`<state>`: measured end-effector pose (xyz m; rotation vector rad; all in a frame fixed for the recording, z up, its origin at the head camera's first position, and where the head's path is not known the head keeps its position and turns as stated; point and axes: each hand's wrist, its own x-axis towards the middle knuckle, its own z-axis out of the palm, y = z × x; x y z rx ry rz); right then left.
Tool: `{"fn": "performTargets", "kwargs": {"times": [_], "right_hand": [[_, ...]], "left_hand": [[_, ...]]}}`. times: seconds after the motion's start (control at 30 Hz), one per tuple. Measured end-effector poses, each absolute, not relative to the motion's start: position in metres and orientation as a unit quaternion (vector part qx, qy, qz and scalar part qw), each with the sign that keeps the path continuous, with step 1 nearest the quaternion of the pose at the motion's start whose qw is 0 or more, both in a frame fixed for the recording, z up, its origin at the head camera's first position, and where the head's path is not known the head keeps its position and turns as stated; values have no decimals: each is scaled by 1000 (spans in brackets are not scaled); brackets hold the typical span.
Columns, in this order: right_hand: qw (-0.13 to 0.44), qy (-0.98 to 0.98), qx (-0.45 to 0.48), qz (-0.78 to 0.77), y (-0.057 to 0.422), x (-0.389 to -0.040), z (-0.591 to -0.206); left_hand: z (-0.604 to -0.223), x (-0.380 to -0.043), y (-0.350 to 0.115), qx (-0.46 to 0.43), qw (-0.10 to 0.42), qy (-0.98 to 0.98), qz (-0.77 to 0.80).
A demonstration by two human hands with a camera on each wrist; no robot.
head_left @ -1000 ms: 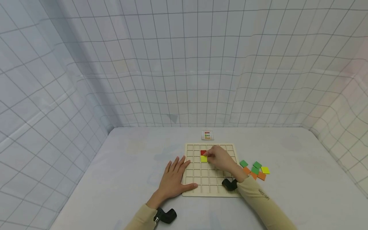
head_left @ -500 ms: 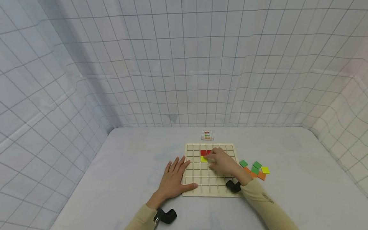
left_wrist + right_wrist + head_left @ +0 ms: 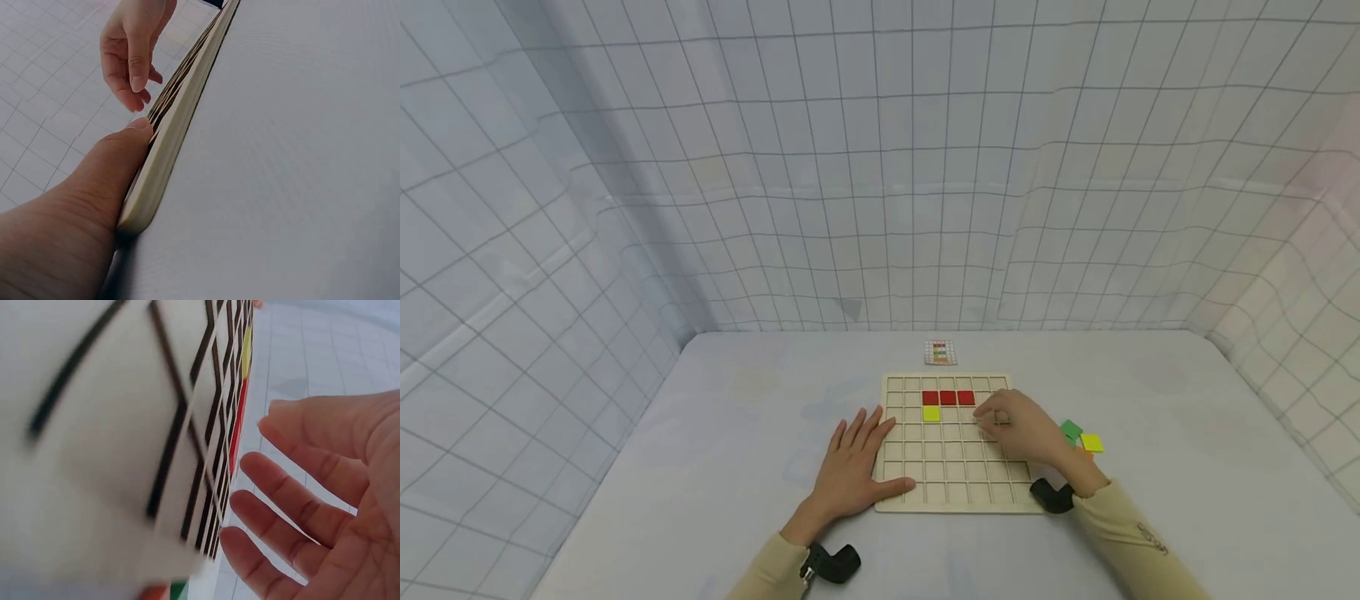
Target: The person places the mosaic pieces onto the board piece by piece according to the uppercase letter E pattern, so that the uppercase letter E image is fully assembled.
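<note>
A pale wooden grid board (image 3: 932, 471) lies on the table with three red square tiles (image 3: 948, 398) side by side in one row. One yellow tile (image 3: 931, 413) sits just below the leftmost red one. My left hand (image 3: 853, 467) rests spread at the board's left edge, its thumb lying across the front left corner. Over the board's right part hovers my right hand (image 3: 1026, 429), fingers loosely bent. In the right wrist view its fingers (image 3: 294, 506) are apart with nothing between them, and the red and yellow tiles show edge-on beyond.
Right of the board lie loose tiles, among them a green tile (image 3: 1072, 429) and a yellow tile (image 3: 1092, 443); my right hand and wrist hide part of the pile. Behind the board is a small printed card (image 3: 940, 352) with a coloured grid. Gridded white curtains (image 3: 880, 208) surround the table.
My right hand has moved right, away from the red tiles, uncovering a row of three in the board. The left hand has stayed in place.
</note>
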<state>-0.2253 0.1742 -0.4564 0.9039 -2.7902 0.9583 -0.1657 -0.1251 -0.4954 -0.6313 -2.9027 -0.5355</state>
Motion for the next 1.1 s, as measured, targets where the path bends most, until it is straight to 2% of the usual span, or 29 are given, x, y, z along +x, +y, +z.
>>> {"fn": "performTargets", "kwargs": {"times": [0.13,0.23,0.5,0.7,0.93,1.1], "right_hand": [[35,-923,243,296,195,-223,-454],[18,-933,214,287,211,-222,-452],[-16,-938,197,283,236,-228,-460],[-26,-935,193,295,241,-230,-461],[-49,-945,122,300,240,-229,-454],[-65,-943,106,307,238,-231,-453]], "left_hand": [[-497,-166,-126,-213,69,-959,-173],[-497,-166,-126,-214,70,-959,-173],[-497,-166,-127,-215,74,-958,-175],[-497,-167,-127,-215,69,-958,-175],[-498,-167,-127,-217,70,-958,-173],[-498,-166,-127,-218,72,-957,-176]]}}
